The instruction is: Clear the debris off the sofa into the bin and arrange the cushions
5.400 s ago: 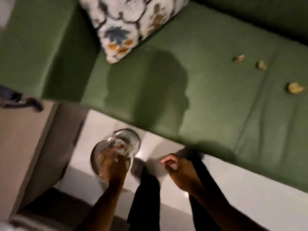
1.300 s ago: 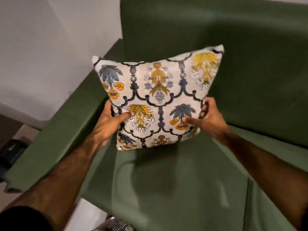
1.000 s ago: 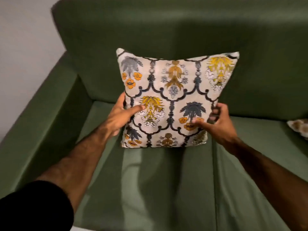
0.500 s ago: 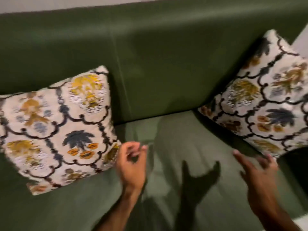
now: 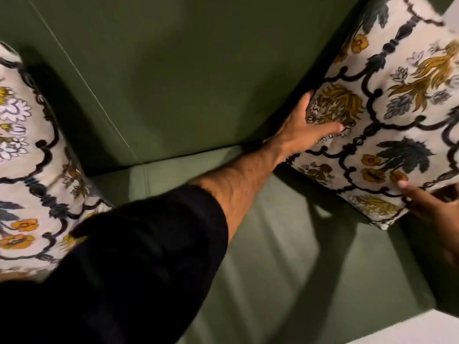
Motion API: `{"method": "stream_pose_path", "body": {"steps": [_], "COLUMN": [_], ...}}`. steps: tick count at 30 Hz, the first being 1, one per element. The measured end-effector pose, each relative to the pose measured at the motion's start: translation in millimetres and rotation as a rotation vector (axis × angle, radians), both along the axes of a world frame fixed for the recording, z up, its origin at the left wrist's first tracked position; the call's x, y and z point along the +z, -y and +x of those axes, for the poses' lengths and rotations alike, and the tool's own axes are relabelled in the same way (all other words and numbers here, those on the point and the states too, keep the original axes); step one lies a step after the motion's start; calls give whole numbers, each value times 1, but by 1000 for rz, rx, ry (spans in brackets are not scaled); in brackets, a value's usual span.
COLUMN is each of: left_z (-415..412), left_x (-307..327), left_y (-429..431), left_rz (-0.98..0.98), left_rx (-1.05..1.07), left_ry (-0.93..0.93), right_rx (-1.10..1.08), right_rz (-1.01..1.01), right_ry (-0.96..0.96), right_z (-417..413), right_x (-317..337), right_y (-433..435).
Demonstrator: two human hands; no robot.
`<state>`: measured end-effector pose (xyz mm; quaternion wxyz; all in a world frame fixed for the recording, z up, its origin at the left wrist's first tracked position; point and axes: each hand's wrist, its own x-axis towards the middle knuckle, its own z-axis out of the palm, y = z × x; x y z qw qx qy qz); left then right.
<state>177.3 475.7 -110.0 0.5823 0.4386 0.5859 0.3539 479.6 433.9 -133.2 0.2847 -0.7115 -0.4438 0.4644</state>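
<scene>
A white floral cushion point(image 5: 397, 115) leans in the right corner of the green sofa point(image 5: 173, 70). My left hand point(image 5: 308, 127) grips its left edge, thumb across the front and fingers tucked behind. My right hand point(image 5: 437, 214) holds its lower right corner at the frame's edge. A second matching cushion point(image 5: 32, 170) stands against the backrest at the far left, partly hidden by my black sleeve. No debris shows on the seat.
The sofa seat point(image 5: 285, 244) lies between the two cushions. The right armrest point(image 5: 422, 269) rises just below the held cushion. A strip of pale floor point(image 5: 409, 328) shows at the bottom right.
Both hands have left the first cushion, moved right along the sofa and taken hold of the right-hand cushion. The view has swung right and closer.
</scene>
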Motion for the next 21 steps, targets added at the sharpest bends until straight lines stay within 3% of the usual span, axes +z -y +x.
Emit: {"method": "stream_pose_path", "body": {"steps": [2,6,12,18,21], "left_z": [-1,-28,-109,-131,-136], "left_x": [0,-8,-9,-8,-4], "left_y": [21,96,203,225,241], "left_rz": [70,151,33,-96,-80], "left_rx": [115,451,790,729,681], "left_ry": [10,15,-38,-127,-190], "right_rx": [137,253,617,574,626], "right_rz": [-12,239,273,221,211], "right_ry": [8,99,-54,-64,107], "right_z": [7,-22,-150,-195,-199], "right_x": [19,48,35,20,35], "right_y": [-1,0,11,33,49]}}
